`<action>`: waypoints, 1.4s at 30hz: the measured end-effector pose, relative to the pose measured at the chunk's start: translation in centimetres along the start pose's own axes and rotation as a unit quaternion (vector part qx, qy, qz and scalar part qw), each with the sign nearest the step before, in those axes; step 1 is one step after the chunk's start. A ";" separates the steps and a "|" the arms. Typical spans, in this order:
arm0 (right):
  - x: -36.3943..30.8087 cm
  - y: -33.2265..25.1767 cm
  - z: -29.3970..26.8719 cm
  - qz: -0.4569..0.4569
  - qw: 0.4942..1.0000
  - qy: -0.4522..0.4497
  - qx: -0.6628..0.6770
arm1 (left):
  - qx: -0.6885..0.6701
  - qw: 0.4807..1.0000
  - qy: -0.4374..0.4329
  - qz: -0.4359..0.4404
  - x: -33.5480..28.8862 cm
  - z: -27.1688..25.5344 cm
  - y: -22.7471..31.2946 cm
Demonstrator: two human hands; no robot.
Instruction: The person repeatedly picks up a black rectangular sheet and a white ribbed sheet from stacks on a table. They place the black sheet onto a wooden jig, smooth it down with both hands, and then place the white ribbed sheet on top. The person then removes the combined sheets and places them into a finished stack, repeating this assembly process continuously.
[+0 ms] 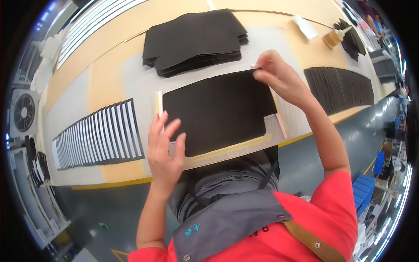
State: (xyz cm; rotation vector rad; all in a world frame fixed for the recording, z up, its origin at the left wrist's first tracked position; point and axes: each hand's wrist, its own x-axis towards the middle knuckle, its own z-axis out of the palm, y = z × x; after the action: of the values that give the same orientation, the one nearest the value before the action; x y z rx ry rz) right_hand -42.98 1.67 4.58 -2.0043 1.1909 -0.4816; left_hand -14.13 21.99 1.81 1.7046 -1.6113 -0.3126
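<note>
A black sheet (218,113) with notched corners lies flat on the worktable in front of me, between light guide strips (159,103) at its sides. My right hand (279,78) pinches the sheet's far right corner between thumb and fingers. At the near left edge, my left hand (166,146) rests with its fingers spread, the fingertips by the guide strip and the thumb close to the sheet. Beyond the sheet sits a stack of similar black sheets (192,39).
A fanned row of white-and-black strips (98,137) lies at left, a row of dark strips (338,89) at right. Far right are a squeeze bottle (334,38) with a nozzle, a white scrap (305,28) and dark pieces (350,40). The table's near edge (126,182) has a yellow border.
</note>
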 end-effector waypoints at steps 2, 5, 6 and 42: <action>-1.7 1.4 0.6 0.037 0.998 -0.023 0.050 | -0.032 0.998 -0.001 -0.050 0.9 0.0 -1.4; -4.6 0.7 2.6 -0.106 0.987 0.077 -0.097 | -0.082 0.991 -0.003 -0.110 2.3 0.1 -2.9; -4.9 -0.7 2.1 -0.203 0.969 0.101 -0.097 | -0.124 0.985 0.025 -0.116 2.9 0.4 -3.4; 0.3 12.0 -13.0 -0.113 0.839 -0.082 -0.526 | -0.011 0.993 -0.100 -0.057 9.4 -2.3 -7.6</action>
State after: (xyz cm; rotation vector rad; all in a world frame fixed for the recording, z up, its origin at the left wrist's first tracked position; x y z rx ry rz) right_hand -58.14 -7.39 3.98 -3.0503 1.2275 0.3628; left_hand -5.32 13.37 1.26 1.7989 -1.6466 -0.5717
